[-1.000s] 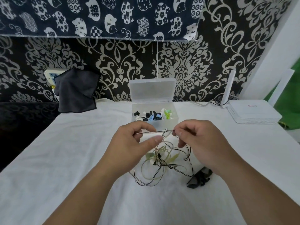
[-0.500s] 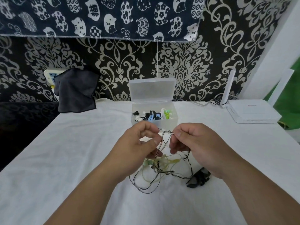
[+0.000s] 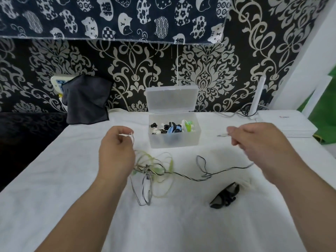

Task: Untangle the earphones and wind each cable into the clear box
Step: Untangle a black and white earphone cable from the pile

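since half a second ago, the two hands are drawn wide apart, where they were held close together above the tangle. a thin cable end is pinched between thumb and forefinger of the left hand (image 3: pixel 116 153), left of the clear box (image 3: pixel 174 142). a pale plug end is pinched by the right hand (image 3: pixel 260 144), right of the box. the spread is judged to be meant to draw one dark cable (image 3: pixel 227 169) out of the knot: it is stretched rightward over the white table cover (image 3: pixel 54 179), a small loop left in it. the tangle (image 3: pixel 151 170) of green and dark cord is left bunched just beside the left wrist. the box is stood open between the hands, with wound earphones already laid inside. open cloth is offered on the left. on the right, a further pull is bounded by a black bundle (image 3: pixel 224 196) near the forearm and a white router (image 3: pixel 291 124) at the table's edge.
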